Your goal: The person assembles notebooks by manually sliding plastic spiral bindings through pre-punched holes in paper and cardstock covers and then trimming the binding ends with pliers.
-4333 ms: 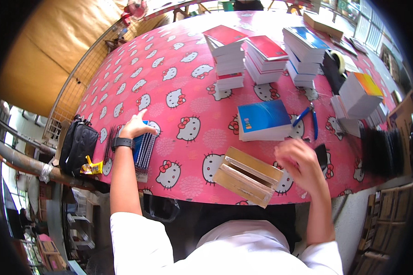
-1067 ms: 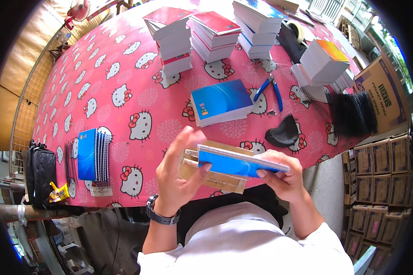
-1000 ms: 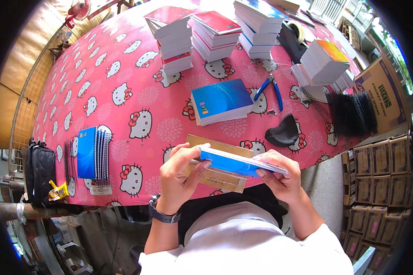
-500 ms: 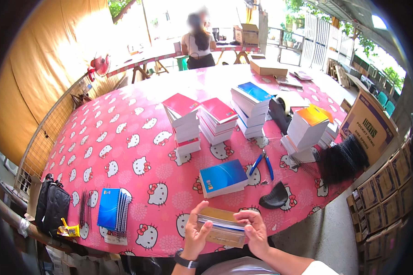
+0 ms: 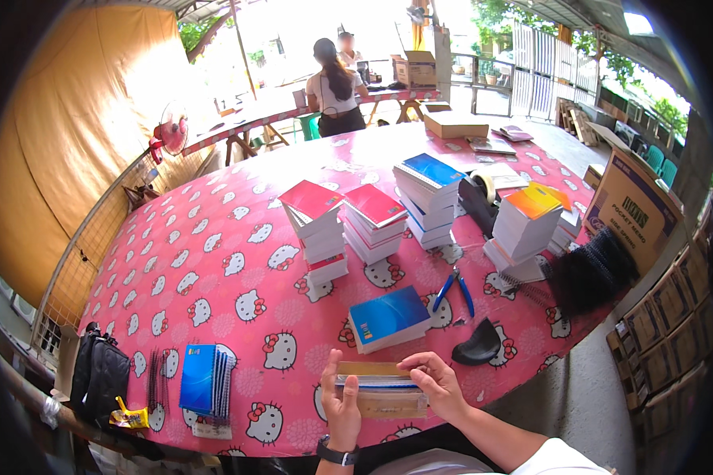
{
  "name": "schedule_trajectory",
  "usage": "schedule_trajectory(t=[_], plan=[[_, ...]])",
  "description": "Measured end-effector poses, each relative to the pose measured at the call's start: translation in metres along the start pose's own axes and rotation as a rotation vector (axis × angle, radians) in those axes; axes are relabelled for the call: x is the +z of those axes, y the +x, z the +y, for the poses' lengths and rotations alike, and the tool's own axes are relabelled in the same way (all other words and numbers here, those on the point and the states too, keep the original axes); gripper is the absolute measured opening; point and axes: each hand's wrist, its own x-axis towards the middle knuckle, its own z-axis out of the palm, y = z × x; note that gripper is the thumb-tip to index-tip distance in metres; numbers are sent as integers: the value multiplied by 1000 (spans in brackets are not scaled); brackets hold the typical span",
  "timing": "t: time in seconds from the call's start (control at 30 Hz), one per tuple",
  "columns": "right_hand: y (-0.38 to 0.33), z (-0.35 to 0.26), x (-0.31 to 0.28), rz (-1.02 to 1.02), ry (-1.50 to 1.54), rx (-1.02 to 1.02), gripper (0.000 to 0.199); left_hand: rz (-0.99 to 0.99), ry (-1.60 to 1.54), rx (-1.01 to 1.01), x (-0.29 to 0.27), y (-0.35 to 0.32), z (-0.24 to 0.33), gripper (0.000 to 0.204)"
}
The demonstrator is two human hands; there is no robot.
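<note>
Near the table's front edge, my two hands hold a small paper pad (image 5: 380,381) with a blue edge, set between brown boards (image 5: 393,407). My left hand (image 5: 341,404) grips the left end, thumb in front and fingers behind. At the right end my right hand (image 5: 440,388) has its fingers curled over the top corner; its thumb is partly hidden. Just beyond lies a short stack of blue-covered notebooks (image 5: 390,315). Blue-handled cutting pliers (image 5: 456,293) rest open to its right, beside a black curved object (image 5: 477,342).
Tall stacks with red (image 5: 313,199), blue (image 5: 434,171) and orange (image 5: 537,201) covers stand mid-table. Black spiral coils (image 5: 594,269) lie at right by a cardboard box (image 5: 630,202). Spiral-bound blue notebooks (image 5: 200,378) and a black bag (image 5: 101,372) sit at left. Two people (image 5: 337,91) are beyond.
The view has shifted slightly. My hands still hold the pad and boards, which now sit more level. The person at the far table has turned slightly, and a second person shows more plainly.
</note>
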Motion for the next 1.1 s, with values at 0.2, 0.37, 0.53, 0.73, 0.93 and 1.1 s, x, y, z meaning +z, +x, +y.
schedule_trajectory(t=[0.2,0.37,0.53,0.73,0.93,1.1], plan=[[-9,14,9,0,82,-36,26,147,-122,6,0,-9,1,47],[2,22,22,-20,90,-63,28,153,159,104,-14,-15,10,41],[11,23,29,-106,199,50,23,230,147,118,-21,-12,16,43],[4,13,23,-41,105,26,18,130,122,63,-13,-21,16,47],[3,7,15,-4,111,-63,16,84,283,124,-6,-23,9,59],[-5,0,8,77,-205,-138,19,159,206,95,-11,-27,0,64]])
